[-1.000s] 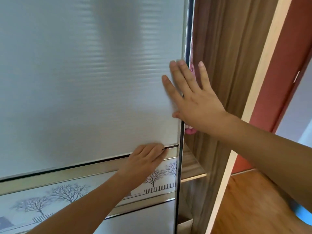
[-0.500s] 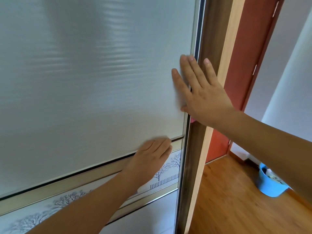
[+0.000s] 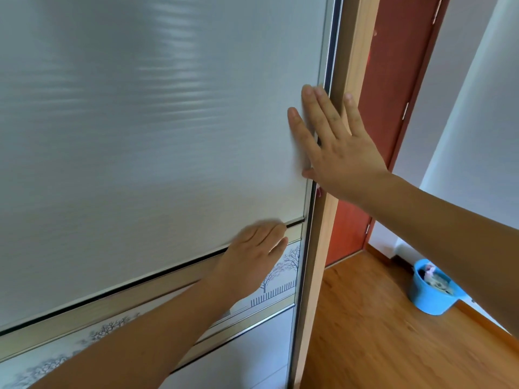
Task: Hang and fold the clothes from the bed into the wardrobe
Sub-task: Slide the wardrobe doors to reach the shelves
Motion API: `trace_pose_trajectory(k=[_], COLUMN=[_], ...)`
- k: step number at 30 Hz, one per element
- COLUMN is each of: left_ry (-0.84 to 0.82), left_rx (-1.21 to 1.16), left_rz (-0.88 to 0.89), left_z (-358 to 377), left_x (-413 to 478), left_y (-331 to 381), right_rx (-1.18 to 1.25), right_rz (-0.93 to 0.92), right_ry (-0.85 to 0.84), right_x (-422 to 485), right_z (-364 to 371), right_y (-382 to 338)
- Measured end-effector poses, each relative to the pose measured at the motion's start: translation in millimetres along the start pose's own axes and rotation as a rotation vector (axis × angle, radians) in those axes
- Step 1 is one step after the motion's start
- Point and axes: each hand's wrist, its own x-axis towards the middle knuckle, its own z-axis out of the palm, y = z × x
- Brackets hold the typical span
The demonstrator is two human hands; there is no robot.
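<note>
Pressing on the wardrobe door (image 3: 168, 122), both hands lay open, gripping nothing. The right hand (image 3: 342, 153) was spread flat with straight fingers across the door's right edge, some fingers on the frosted panel and one over the wooden side post (image 3: 323, 248). The left hand (image 3: 252, 259), lower and to the left of the right one, had its fingers together on the metal rail under the panel, fingertips at the dark groove, just above a strip printed with trees (image 3: 278, 284).

The door's edge appeared to stand against the post beneath the right hand, so the step looked like sliding the wardrobe shut, probably at the close of the task. No clothes could be made out, apart from a pink sliver (image 3: 319, 192) at the seam just under the heel of the right hand, too small to identify. The bed was not in view.

The next move would likely call for a last light push to the right. It would be worth checking first whether that pink bit was cloth caught in the seam, and only then lifting both palms away.

Beyond the right forearm were a red door (image 3: 393, 80), a wooden floor (image 3: 365, 332) and a blue bucket (image 3: 429, 301).
</note>
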Motion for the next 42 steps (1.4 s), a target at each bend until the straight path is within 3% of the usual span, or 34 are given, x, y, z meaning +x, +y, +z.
trace_pose_trajectory(k=[4,6,9,12,14,19,22,30,34,42], left_ry=[0.03,0.068,0.051,-0.106,-0.233,-0.517,-0.567,-0.622,-0.664,-0.755], left_rx=[-0.143,-0.336,-0.583,-0.578,-0.536,-0.55,-0.568,-0.532,-0.493,-0.546], left_rz=[0.025,-0.005,-0.175,-0.413,-0.534,-0.77,-0.892,-1.278,-1.447,-1.495], left_z=[-9,-15,-28,-41,-48,-61,-69,-89,-91,-65], left_x=[-5,-12,-35,-68,-95,-172,-218,-310,-355,-453], left_y=[-4,-2,-1,-5,-8,-10,-12,-13,-14,-38], right_rx=[0.098,0.209,0.358,0.492,0.674,0.881,0.893,0.891,0.925,0.971], right_rz=[0.024,0.033,0.053,0.045,-0.005,-0.15,-0.256,-0.517,-0.639,-0.724], right_ry=[0.023,0.048,0.071,0.117,-0.019,-0.608,-0.727,-0.644,-0.682,-0.711], right_x=[-1,-4,-15,-32,-44,-57,-54,-34,-23,-14], right_z=[-2,-4,-4,-8,-14,-29,-28,-40,-51,-100], right_y=[-8,-13,-21,-38,-57,-120,-162,-275,-323,-420])
